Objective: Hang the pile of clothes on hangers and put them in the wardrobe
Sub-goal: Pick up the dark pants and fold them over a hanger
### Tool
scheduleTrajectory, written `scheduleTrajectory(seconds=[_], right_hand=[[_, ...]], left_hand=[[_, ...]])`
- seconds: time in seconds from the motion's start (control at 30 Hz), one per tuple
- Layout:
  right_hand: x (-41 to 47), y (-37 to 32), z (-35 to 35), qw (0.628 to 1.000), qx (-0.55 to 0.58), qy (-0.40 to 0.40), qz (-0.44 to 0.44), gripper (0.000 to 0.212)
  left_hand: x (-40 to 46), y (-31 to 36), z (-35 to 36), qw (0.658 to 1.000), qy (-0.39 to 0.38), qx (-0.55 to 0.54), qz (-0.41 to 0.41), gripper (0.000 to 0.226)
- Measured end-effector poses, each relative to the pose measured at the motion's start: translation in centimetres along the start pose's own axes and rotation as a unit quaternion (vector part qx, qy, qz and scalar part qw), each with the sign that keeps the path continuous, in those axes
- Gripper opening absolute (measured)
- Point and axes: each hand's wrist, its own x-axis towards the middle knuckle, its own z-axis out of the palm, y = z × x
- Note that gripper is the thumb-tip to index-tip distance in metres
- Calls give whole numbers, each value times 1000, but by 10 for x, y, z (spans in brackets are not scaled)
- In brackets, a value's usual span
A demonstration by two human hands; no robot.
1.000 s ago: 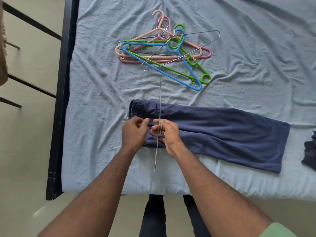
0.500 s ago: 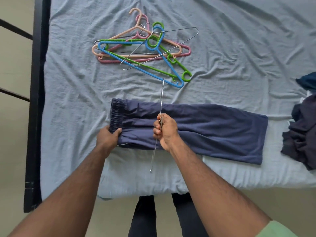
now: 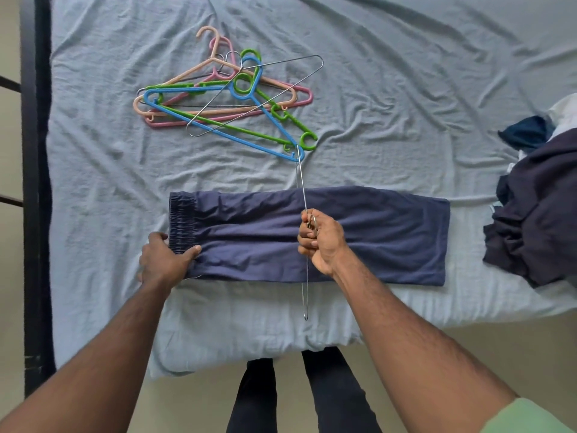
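A: Left side?
B: Left hand (image 3: 165, 260) gripped the elastic waistband end of the navy trousers (image 3: 359, 235), folded flat across the bed sheet (image 3: 406, 104).
A: Middle?
B: Right hand (image 3: 323, 240) was fisted round a wire hanger (image 3: 302, 182), edge-on above the trousers. Plastic hangers (image 3: 218, 101) behind.
A: Right?
B: Clothes pile (image 3: 537, 207) at bed edge.

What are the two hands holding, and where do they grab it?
Right hand grips the wire hanger at its hook; left hand holds the navy trousers by the waistband.
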Motion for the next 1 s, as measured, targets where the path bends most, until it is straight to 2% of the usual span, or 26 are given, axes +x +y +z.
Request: scheduleTrajectory(seconds=[0.07,0.13,0.3,0.4,0.47,0.57,0.63,0.73,0.8,0.87,0.93,1.0], right_hand=[[-4,-1,1,1000,3,-6,-3,30],[-13,-4,5,1000,6,-11,-12,30],[-53,-26,32,999,5,-27,-35,30],[-95,-49,60,998,12,-40,-53,30],[-127,-67,81,996,22,-62,-67,30],[-174,-94,116,988,22,-119,-100,30],[-206,-107,139,984,18,-132,-119,27],[-247,-120,164,979,-4,-129,-159,25],[-276,-129,174,973,-12,-133,-188,25],[-302,-138,179,966,-36,-133,-221,27],[-325,-145,177,951,-106,-104,-270,26],[-341,-150,170,905,-233,-27,-356,20]], left_hand=[[-16,13,-4,994,55,88,44,78],[-29,21,-3,987,66,95,113,68],[-81,55,-17,961,-96,-3,259,20],[-126,81,-43,940,-184,-29,287,26],[-156,95,-69,926,-242,-121,263,26],[-202,118,-112,905,-256,-235,244,27],[-230,127,-142,895,-246,-258,267,26],[-252,133,-179,891,-196,-275,303,13],[-261,131,-200,897,-130,-292,306,10],[-271,128,-221,901,-46,-298,312,20],[-287,125,-247,904,30,-273,327,25],[-305,121,-275,903,87,-240,346,25]])
